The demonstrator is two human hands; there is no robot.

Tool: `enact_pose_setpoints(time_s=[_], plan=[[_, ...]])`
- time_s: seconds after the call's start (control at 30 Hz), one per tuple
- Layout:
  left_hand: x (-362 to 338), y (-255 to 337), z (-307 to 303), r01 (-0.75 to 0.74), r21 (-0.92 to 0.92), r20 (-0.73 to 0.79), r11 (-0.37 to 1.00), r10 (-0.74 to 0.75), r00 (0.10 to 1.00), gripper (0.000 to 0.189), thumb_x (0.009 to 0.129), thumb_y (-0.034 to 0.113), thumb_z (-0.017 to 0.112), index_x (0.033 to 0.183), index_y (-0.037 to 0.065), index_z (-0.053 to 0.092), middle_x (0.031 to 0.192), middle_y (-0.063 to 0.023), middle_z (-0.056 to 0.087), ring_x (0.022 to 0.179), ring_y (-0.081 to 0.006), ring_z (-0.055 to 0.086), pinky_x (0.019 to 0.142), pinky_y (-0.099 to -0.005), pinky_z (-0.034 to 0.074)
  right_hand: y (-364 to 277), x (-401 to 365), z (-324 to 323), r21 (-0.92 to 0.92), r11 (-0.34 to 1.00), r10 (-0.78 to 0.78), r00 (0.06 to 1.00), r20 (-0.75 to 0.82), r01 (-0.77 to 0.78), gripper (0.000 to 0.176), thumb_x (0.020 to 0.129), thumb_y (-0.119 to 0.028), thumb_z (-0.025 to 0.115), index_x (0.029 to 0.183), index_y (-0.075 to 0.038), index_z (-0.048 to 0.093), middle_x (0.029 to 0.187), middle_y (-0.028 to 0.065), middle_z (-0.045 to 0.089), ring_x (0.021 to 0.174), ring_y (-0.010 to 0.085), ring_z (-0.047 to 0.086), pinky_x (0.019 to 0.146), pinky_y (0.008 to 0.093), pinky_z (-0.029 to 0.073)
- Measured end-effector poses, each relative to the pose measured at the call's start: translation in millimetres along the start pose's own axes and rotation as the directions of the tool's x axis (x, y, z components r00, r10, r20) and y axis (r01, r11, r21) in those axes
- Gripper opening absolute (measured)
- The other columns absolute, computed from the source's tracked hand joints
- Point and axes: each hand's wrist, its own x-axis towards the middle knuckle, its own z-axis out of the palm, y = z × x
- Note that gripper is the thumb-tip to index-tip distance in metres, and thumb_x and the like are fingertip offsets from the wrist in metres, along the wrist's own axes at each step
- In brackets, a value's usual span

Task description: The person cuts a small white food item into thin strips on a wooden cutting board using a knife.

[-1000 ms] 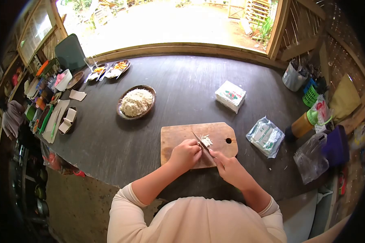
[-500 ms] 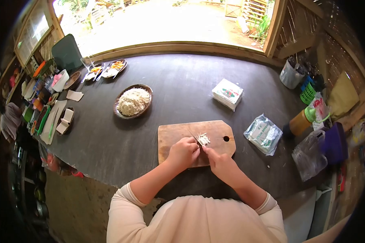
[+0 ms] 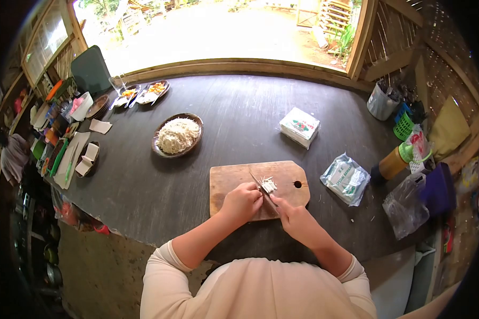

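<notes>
A wooden cutting board with a dark hole lies at the table's near edge. My right hand is closed round the handle of a knife, whose blade slants up and left across the board. On the left of the blade my left hand is closed, fingertips bunched against the board; what they hold is hidden. Thin pale cut strips lie in a small heap just right of the blade. Farther back stands a brown bowl heaped with pale shreds.
Two wrapped packets, one white and one greenish, lie on the right. Beyond them are a bottle, a clear bag and a purple container. Plates of food stand at the back left. A person is at the far left.
My right hand has shifted slightly right and down with the knife, and more of the blade shows. My left hand stays at nearly the same place on the board.
</notes>
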Motion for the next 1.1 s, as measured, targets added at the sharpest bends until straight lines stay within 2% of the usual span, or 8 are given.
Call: enact_pose_setpoints(time_s=[0.17, 0.5, 0.57, 0.6, 0.67, 0.8, 0.87, 1.1], plan=[[0, 3, -3, -0.005, -0.007, -0.004, 1.0, 0.005, 1.0, 0.014, 0.083, 0.015, 0.066, 0.077, 0.003, 0.069, 0.086, -0.0089, 0.064, 0.084, -0.0294, 0.065, 0.074, -0.0394, 0.054, -7, -1, -4, -0.032, 0.998, 0.053, 0.998, 0.039, -0.052, 0.036, 0.1, -0.011, 0.05, 0.136, -0.01, 0.054, 0.081, 0.0292, 0.061, 0.075, 0.0467, 0.063, 0.065, 0.048, 0.05], [1, 2, -2, 0.003, -0.005, -0.006, 1.0, -0.003, 1.0, 0.014, 0.083, 0.014, 0.066, 0.076, 0.003, 0.068, 0.086, -0.0092, 0.064, 0.084, -0.0296, 0.065, 0.074, -0.0396, 0.054, -2, 1, 1, -0.026, 0.999, 0.043, 0.998, 0.05, -0.042, 0.036, 0.1, -0.012, 0.05, 0.136, -0.01, 0.054, 0.08, 0.0286, 0.061, 0.072, 0.0461, 0.063, 0.064, 0.0477, 0.05], [1, 0, -1, -0.012, 0.001, 0.001, 1.0, 0.012, 1.0, 0.013, 0.083, 0.014, 0.066, 0.076, 0.003, 0.068, 0.086, -0.009, 0.065, 0.084, -0.0296, 0.065, 0.075, -0.0394, 0.054, 7, 2, 12, -0.065, 0.997, -0.046, 0.997, -0.063, 0.042, 0.033, 0.1, -0.015, 0.048, 0.132, -0.014, 0.057, 0.07, 0.0282, 0.061, 0.065, 0.0446, 0.064, 0.059, 0.0506, 0.052], [2, 0, -1, -0.017, -0.003, 0.002, 1.0, 0.017, 1.0, 0.013, 0.083, 0.014, 0.066, 0.076, 0.003, 0.068, 0.086, -0.009, 0.065, 0.084, -0.0296, 0.065, 0.075, -0.0394, 0.054, 4, 3, 13, -0.068, 0.997, -0.043, 0.997, -0.067, 0.039, 0.033, 0.1, -0.015, 0.048, 0.132, -0.014, 0.057, 0.07, 0.0282, 0.061, 0.065, 0.0446, 0.064, 0.059, 0.0506, 0.052], [1, 0, -1, -0.001, 0.002, 0.019, 1.0, 0.001, 1.0, 0.013, 0.083, 0.015, 0.067, 0.077, 0.003, 0.069, 0.086, -0.009, 0.065, 0.084, -0.0297, 0.065, 0.076, -0.0393, 0.054, -3, 6, 16, -0.218, 0.974, 0.052, 0.999, -0.008, -0.052, 0.033, 0.1, -0.016, 0.046, 0.132, -0.014, 0.057, 0.074, 0.0279, 0.063, 0.068, 0.044, 0.065, 0.062, 0.0515, 0.054], [1, 0, -1, -0.011, 0.017, 0.016, 1.0, 0.011, 1.0, 0.014, 0.083, 0.015, 0.067, 0.077, 0.003, 0.069, 0.085, -0.009, 0.065, 0.084, -0.0298, 0.065, 0.076, -0.0393, 0.054, -1, 10, 12, -0.185, 0.98, 0.07, 0.997, -0.024, -0.074, 0.033, 0.1, -0.015, 0.048, 0.132, -0.012, 0.057, 0.076, 0.0275, 0.064, 0.07, 0.044, 0.065, 0.063, 0.0518, 0.053], [0, 1, -2, -0.007, 0.001, 0.016, 1.0, 0.007, 1.0, 0.014, 0.084, 0.015, 0.067, 0.077, 0.003, 0.069, 0.086, -0.009, 0.065, 0.084, -0.0298, 0.065, 0.076, -0.0394, 0.054, 12, 11, 13, -0.007, 1.0, -0.011, 1.0, -0.029, 0.011, 0.032, 0.1, -0.011, 0.05, 0.131, -0.009, 0.057, 0.087, 0.027, 0.065, 0.077, 0.0439, 0.066, 0.067, 0.0468, 0.052], [-1, -1, -1, -0.011, -0.012, 0.008, 1.0, 0.011, 1.0, 0.013, 0.083, 0.013, 0.067, 0.077, 0.002, 0.069, 0.087, -0.0092, 0.065, 0.084, -0.0297, 0.065, 0.075, -0.0394, 0.054, -8, 3, 0, 0.005, 1.0, 0.031, 1.0, 0.003, -0.031, 0.032, 0.1, -0.01, 0.05, 0.132, -0.009, 0.057, 0.083, 0.0275, 0.063, 0.073, 0.0447, 0.064, 0.066, 0.0466, 0.05]])
